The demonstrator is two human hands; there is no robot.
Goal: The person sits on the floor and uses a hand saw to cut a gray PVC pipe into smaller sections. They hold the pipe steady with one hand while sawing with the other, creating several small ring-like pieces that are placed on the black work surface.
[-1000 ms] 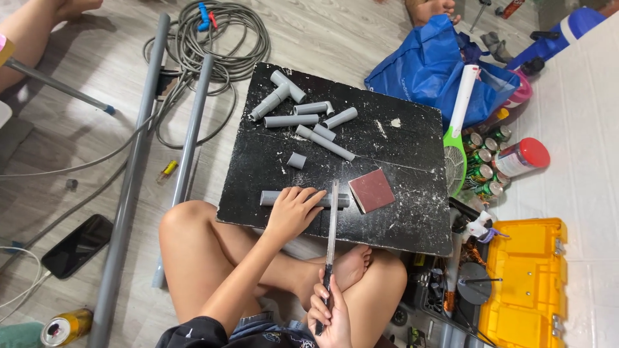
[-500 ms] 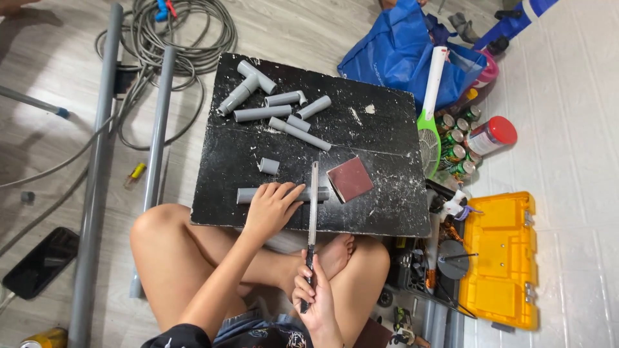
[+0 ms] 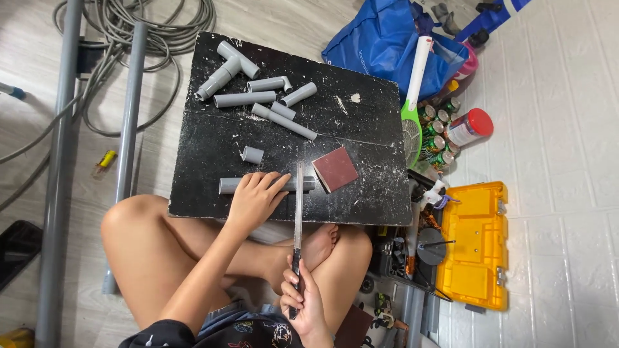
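Under the left hand [image 3: 255, 196], a short grey pipe [image 3: 227, 185] lies flat on the black board [image 3: 361, 200] that serves as a desk, its left end sticking out past the fingers. That grip is pressed down over the pipe, palm and fingers spread, pinning it near the board's front edge. The right hand [image 3: 303, 299] is clenched round the dark handle of a long saw blade [image 3: 298, 200], which stands across the pipe just right of the left fingertips. Compared with half a second ago, the left hand and pipe have kept their place, and the blade has stayed crossing the pipe at about the same spot, so I judge a cut is under way there. Just right of the blade lies a reddish sandpaper square [image 3: 335, 169]. Beyond the left hand sits a small pipe offcut [image 3: 253, 154], and farther off a cluster of cut pipe pieces [image 3: 258, 96].
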